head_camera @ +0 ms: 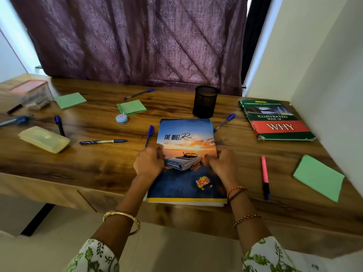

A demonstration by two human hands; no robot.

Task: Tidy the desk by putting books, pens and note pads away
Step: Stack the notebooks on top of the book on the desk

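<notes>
Wooden counter (196, 216); notebook held at both side edges.
The notebook (186, 154), lying at the front middle, is pinched by the left hand (148, 163) and right hand (224, 165); it should be lifted level; a blue pen (149, 135) lies beside it left, the mesh cup (205, 101) stands behind, the pink marker (265, 177) lies right.

one head-worn wide-angle cam, looking fwd and steeply down over a wooden desk (196, 216) from its near edge. lens sits close above the person's forearms, which enter from the bottom corners; left hand (148, 162) and right hand (222, 163) fall near frame centre on a notebook (186, 146). view faces a purple curtain (133, 40) behind the desk's far edge, white wall at right. edges bow w/ fisheye distortion. no 2nd view.
</notes>
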